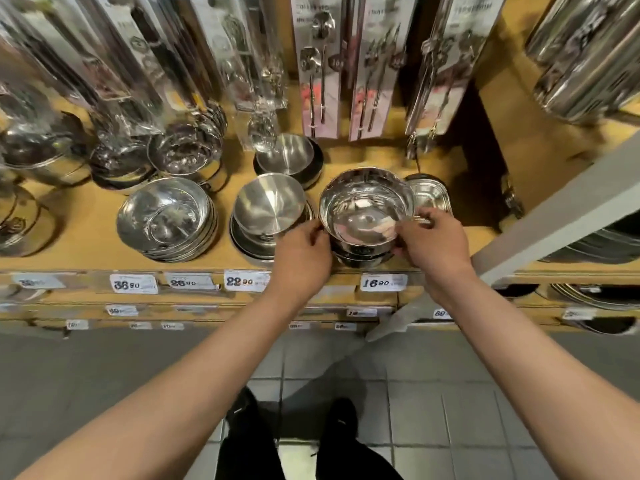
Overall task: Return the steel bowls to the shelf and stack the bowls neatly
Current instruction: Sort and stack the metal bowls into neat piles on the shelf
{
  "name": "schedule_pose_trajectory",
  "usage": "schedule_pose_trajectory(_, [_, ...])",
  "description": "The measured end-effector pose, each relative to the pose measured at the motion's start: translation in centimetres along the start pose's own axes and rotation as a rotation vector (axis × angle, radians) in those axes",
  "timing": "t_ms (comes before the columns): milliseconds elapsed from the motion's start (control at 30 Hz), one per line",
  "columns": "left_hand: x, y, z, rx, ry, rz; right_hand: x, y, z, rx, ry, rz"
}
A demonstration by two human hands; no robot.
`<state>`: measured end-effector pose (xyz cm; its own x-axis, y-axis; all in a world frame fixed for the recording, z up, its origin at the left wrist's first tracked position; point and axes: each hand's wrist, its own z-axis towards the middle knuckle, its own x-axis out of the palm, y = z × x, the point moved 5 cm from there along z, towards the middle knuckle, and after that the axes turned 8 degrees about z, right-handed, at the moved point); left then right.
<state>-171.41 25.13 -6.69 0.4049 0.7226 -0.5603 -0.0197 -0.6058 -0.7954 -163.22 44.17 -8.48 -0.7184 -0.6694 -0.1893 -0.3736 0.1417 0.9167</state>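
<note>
Both hands gripped a round, mirror-bright steel bowl | left hand and right hand fingers curled on its rim | bowl sat atop a stack on the wooden shelf.

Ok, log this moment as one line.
left hand grips top bowl | right hand grips same bowl | bowl on stack | shelf front

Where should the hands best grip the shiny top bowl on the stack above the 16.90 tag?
Grip the top bowl by its rim at opposite sides, coming from the left and right as the left hand and right hand do now. It sits upright and open on a stack, walls smooth and curved, so the rolled rim likely gives the surest hold.
</note>
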Motion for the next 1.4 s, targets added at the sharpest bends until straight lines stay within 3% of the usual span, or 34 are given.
schedule_pose_trajectory(167, [0.1, 1.8, -0.9, 0.02, -0.1, 0.111, -0.3, 0.4, 0.6, 0.011, -0.023, 0.074])
schedule_pose_trajectory(267, [1.1, 3.0, -1.1, -0.061, -0.05, 0.144, -0.7, 1.1, 0.9, 0.022, -0.042, 0.16])
schedule_pose_trajectory(500, [4.8, 2.8, -0.4, -0.392, 0.112, -0.192, -1.2, 2.0, 0.7, 0.01, -0.081, 0.226])
schedule_pose_trajectory(633, [5.3, 2.9, 0.6, -0.489, 0.118, -0.223, -1.1, 2.1, 0.3, 0.013, -0.09, 0.234])
schedule_pose_trajectory(867, [4.1, 3.4, 0.3, -0.431, 0.009, -0.1, -1.4, 3.1, 0.1, 0.002, -0.079, 0.305])
schedule_pose_trajectory(1067, [6.0, 2.9, -1.4, -0.486, 0.068, -0.344, -1.2, 3.8, 0.2, -0.026, -0.084, 0.281])
schedule_pose_trajectory(1400, [4.7, 2.9, -0.5, -0.455, -0.012, -0.264, -1.0, 3.5, 0.1, -0.015, -0.053, 0.272])
